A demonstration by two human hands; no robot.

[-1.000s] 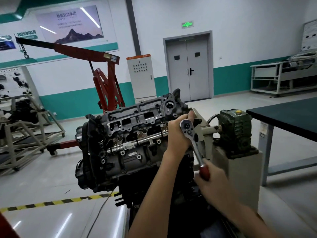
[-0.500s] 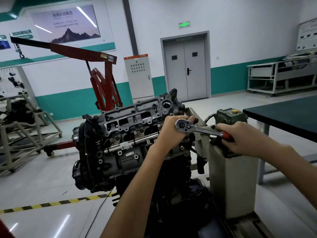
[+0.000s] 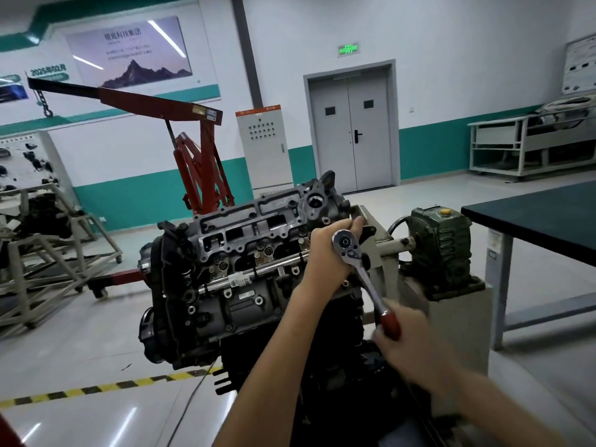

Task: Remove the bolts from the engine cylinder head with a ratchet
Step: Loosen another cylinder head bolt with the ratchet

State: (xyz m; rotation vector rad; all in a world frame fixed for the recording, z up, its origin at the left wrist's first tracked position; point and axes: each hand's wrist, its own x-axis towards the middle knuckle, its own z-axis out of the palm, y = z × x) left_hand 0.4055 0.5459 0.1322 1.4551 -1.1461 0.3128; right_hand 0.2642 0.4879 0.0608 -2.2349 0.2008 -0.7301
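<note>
Now the ratchet (image 3: 367, 283) handle has swung from 3 o'clock down to 5 o'clock, another loosening stroke, I judge, on a bolt hidden at the cylinder head's (image 3: 258, 233) right end. The left hand (image 3: 325, 256) cups the ratchet's head; the right hand (image 3: 412, 346), blurred, grips its red handle.

Right of cylinder head (image 3: 245, 230): green gearbox (image 3: 442, 250) and shaft (image 3: 392, 245) stand close, narrowing the gap (dark desk (image 3: 532, 221) farther right). Left side: open floor (image 3: 80, 333), free passage.
</note>
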